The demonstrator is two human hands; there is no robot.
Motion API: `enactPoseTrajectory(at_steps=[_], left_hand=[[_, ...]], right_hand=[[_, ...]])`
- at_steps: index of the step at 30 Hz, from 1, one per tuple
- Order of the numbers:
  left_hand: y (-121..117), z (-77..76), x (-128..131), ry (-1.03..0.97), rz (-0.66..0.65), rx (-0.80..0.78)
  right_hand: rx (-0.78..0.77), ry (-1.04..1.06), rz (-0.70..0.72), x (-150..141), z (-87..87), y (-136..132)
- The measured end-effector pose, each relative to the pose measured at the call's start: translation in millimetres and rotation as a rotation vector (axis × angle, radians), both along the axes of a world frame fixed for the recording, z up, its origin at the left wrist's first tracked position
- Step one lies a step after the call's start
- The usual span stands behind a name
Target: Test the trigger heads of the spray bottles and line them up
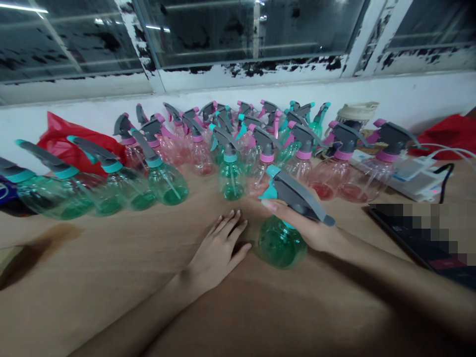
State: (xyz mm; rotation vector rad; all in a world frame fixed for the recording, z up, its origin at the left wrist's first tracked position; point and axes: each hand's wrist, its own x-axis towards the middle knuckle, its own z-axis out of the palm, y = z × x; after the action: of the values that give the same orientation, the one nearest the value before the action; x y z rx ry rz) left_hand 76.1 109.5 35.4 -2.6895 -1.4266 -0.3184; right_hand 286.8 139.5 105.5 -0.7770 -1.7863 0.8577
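My right hand (310, 228) is wrapped round the neck of a green spray bottle (281, 245) with a grey and turquoise trigger head. Its index finger reaches forward under the nozzle, beside the trigger. To the left of this bottle, my left hand (219, 244) lies flat on the wooden table (122, 282), fingers stretched out and holding nothing. Just beyond the left fingertips stands another green spray bottle (232, 181). A pink spray bottle (266, 166) is right behind the held one.
Several green spray bottles (169, 186) line the left side, and pink spray bottles (366, 178) the right, with more crowded behind. A red plastic bag (80, 141) lies back left. At right are a white power strip (416, 178) with cables and a dark, partly pixelated device (401, 238).
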Motion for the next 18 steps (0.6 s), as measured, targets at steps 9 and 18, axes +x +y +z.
enactPoseTrajectory(at_steps=[9, 18], left_hand=[[1, -5.0, -1, -0.008, 0.000, 0.023], [-7, 10.3, 5, -0.115, -0.024, -0.109]], right_hand=[[0.114, -0.073, -0.076, 0, -3.0, 3], [0.029, 0.019, -0.086, -1, -2.5, -1]])
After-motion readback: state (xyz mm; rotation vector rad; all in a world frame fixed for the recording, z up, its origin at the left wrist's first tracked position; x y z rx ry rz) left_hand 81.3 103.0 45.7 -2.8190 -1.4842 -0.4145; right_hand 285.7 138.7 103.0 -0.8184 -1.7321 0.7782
